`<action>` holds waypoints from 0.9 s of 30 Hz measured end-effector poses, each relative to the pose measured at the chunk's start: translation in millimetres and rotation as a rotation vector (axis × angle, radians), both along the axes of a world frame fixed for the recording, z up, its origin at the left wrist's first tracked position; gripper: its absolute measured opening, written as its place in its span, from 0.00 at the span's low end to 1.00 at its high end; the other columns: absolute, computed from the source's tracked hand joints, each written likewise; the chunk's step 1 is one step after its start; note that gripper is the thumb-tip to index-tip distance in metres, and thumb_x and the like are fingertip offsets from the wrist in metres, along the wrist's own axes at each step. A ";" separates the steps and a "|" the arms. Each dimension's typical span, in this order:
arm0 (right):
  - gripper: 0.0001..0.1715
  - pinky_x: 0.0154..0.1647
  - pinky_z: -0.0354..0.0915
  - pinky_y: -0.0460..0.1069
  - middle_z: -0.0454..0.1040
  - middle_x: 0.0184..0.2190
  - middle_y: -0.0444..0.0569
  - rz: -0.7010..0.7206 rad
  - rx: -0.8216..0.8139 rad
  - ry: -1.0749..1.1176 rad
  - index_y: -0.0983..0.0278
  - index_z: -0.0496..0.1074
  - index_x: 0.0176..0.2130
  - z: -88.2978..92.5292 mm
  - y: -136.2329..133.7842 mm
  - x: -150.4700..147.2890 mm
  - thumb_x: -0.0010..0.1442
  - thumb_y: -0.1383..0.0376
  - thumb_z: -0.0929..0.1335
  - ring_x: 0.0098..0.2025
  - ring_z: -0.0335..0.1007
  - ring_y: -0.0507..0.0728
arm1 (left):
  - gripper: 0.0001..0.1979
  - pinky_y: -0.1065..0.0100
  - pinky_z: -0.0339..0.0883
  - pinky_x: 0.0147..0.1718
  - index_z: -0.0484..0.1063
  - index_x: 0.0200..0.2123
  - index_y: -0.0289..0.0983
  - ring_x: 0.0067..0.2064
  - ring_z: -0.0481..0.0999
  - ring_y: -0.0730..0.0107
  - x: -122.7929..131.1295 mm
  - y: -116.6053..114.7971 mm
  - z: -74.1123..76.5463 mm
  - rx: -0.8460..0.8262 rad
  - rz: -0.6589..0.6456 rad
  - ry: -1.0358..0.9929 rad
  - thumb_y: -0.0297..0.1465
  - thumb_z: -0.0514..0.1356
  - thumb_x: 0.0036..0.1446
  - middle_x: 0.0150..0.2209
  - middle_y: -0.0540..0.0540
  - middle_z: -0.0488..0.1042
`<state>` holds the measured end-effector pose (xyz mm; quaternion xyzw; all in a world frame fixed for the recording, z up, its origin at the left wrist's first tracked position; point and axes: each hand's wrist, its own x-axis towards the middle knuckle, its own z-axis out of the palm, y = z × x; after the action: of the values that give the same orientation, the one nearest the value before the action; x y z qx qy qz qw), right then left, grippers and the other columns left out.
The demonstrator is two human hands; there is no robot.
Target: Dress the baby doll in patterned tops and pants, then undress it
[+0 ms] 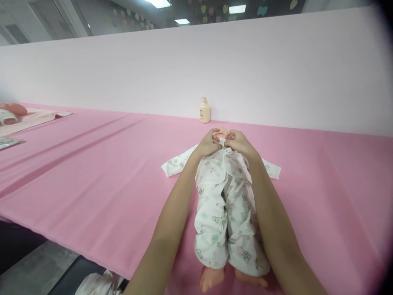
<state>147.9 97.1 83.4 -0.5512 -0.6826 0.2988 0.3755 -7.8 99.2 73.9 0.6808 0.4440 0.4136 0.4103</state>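
Pinching the jacket (212,169) on a baby doll (212,278) near its neck, left hand (209,144) and right hand (238,141) are nearly closed.

Doll's head (220,134) partly hidden (behind fingers (232,133)); bottle label (203,112) unreadable.

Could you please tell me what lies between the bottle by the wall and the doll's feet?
In the head view, between them lie the doll's head, its patterned top, with the left hand and right hand near the neckline, and its patterned trousers.
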 end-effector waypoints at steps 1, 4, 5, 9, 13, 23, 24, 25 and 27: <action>0.13 0.21 0.58 0.44 0.67 0.23 0.40 -0.002 -0.031 0.032 0.63 0.66 0.32 -2.0 2.3 2.7 0.43 0.73 0.66 0.21 0.64 0.49 | 0.34 0.75 0.58 0.27 0.59 0.55 0.37 0.28 0.64 0.81 0.2 0.3 -0.4 0.020 -0.017 0.012 0.19 0.59 0.42 0.36 0.51 0.63; 0.14 0.23 0.61 0.44 0.71 0.24 0.42 -0.057 0.018 -0.038 0.64 0.68 0.33 -0.2 2.2 11.6 0.43 0.75 0.67 0.22 0.65 0.49 | 0.31 0.75 0.59 0.28 0.63 0.53 0.37 0.28 0.64 0.81 1.8 2.5 -2.2 0.064 -0.057 0.024 0.19 0.59 0.42 0.35 0.51 0.63; 0.13 0.24 0.62 0.44 0.72 0.26 0.44 -0.081 0.054 -0.082 0.65 0.69 0.33 3.5 -0.5 14.4 0.43 0.75 0.67 0.23 0.66 0.49 | 0.29 0.74 0.61 0.30 0.64 0.52 0.37 0.29 0.66 0.80 2.8 3.4 -2.4 0.065 -0.056 0.015 0.20 0.60 0.42 0.35 0.51 0.64; 0.04 0.24 0.65 0.45 0.75 0.28 0.50 -0.059 0.016 -0.139 0.65 0.70 0.30 28.2 -21.8 21.8 0.51 0.66 0.69 0.25 0.70 0.52 | 0.22 0.69 0.66 0.36 0.67 0.48 0.36 0.34 0.72 0.73 4.8 2.2 3.3 0.023 -0.071 -0.017 0.24 0.61 0.47 0.33 0.49 0.69; 0.11 0.22 0.67 0.48 0.75 0.27 0.52 0.032 -0.160 -0.288 0.65 0.69 0.29 46.0 -40.5 22.1 0.51 0.60 0.72 0.24 0.72 0.55 | 0.17 0.67 0.68 0.35 0.68 0.46 0.35 0.32 0.75 0.71 -0.2 -10.8 20.6 -0.049 -0.168 0.074 0.25 0.59 0.50 0.29 0.47 0.72; 0.12 0.27 0.63 0.46 0.68 0.28 0.43 0.310 -0.141 -0.308 0.62 0.62 0.28 49.0 -42.1 20.6 0.45 0.76 0.67 0.29 0.70 0.53 | 0.07 0.69 0.71 0.28 0.76 0.28 0.36 0.32 0.77 0.65 -2.3 -42.7 51.1 -0.151 -0.304 0.569 0.24 0.62 0.42 0.34 0.44 0.78; 0.13 0.27 0.62 0.46 0.68 0.29 0.43 0.327 -0.116 -0.305 0.62 0.62 0.29 49.2 -42.5 21.6 0.44 0.76 0.67 0.29 0.69 0.52 | 0.07 0.70 0.72 0.28 0.76 0.28 0.36 0.33 0.77 0.65 -2.5 -43.1 51.7 -0.155 -0.328 0.581 0.24 0.63 0.42 0.35 0.44 0.78; 0.13 0.26 0.62 0.46 0.67 0.29 0.43 0.343 -0.092 -0.307 0.62 0.63 0.30 49.4 -43.0 22.6 0.44 0.76 0.67 0.29 0.67 0.52 | 0.07 0.70 0.72 0.28 0.77 0.29 0.37 0.34 0.77 0.65 -3.0 -43.0 52.0 -0.156 -0.351 0.591 0.25 0.63 0.42 0.35 0.45 0.78; 0.15 0.27 0.61 0.45 0.68 0.31 0.43 0.386 -0.060 -0.299 0.62 0.66 0.34 49.4 -43.7 23.7 0.45 0.75 0.67 0.30 0.66 0.52 | 0.06 0.71 0.72 0.29 0.77 0.28 0.37 0.35 0.77 0.65 -5.0 -41.5 51.6 -0.152 -0.379 0.603 0.25 0.63 0.42 0.34 0.45 0.78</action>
<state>171.5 53.4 132.8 -0.4597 -0.8141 0.3000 0.1896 -12.8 57.7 125.5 0.8097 0.4407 0.0766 0.3799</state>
